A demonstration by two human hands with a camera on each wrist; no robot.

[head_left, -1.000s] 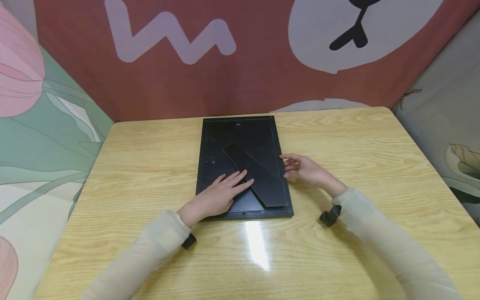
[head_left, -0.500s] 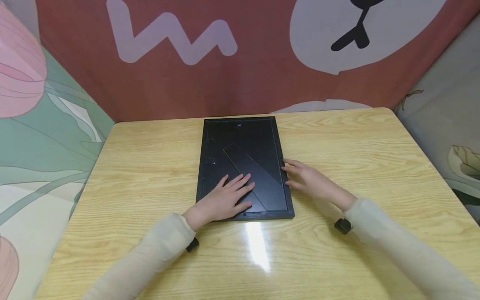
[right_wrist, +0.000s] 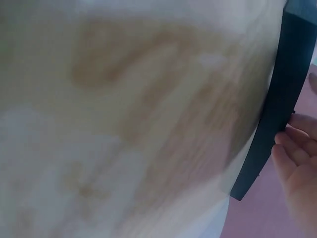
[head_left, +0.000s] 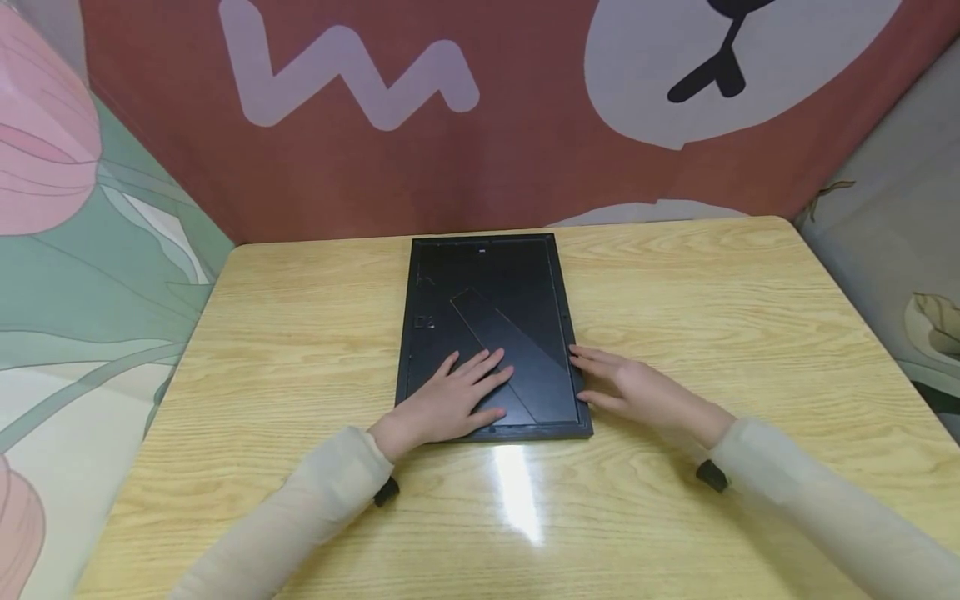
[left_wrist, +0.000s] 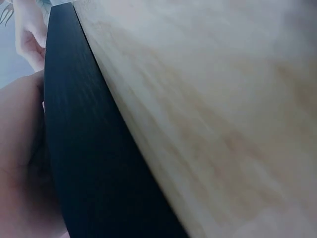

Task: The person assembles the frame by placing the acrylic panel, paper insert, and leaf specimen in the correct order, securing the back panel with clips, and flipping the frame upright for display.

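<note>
A black picture frame (head_left: 517, 267) lies face down on the wooden table, its back panel up. The slanted stand leg (head_left: 525, 350) lies flat against that panel. My left hand (head_left: 450, 400) rests on the lower left of the back with fingers spread straight, partly over the leg. At the right edge, my right hand (head_left: 626, 383) touches the rim with its fingertips, fingers nearly straight. The right wrist view shows those fingertips right at the top of the frame's side (right_wrist: 277, 99). In the left wrist view, the near side (left_wrist: 89, 124) stands beside the blurred left hand (left_wrist: 20, 158).
The table (head_left: 315, 333) has light wood grain and a bright reflection below the frame. A red printed cloth (head_left: 510, 150) hangs behind its back edge, with floral cloths at both sides. A small black camera sits under each wrist.
The stand leg, raised a little before, now lies flat under my left hand, whose fingers have spread. My right hand has slid down along the right edge toward the near corner.
</note>
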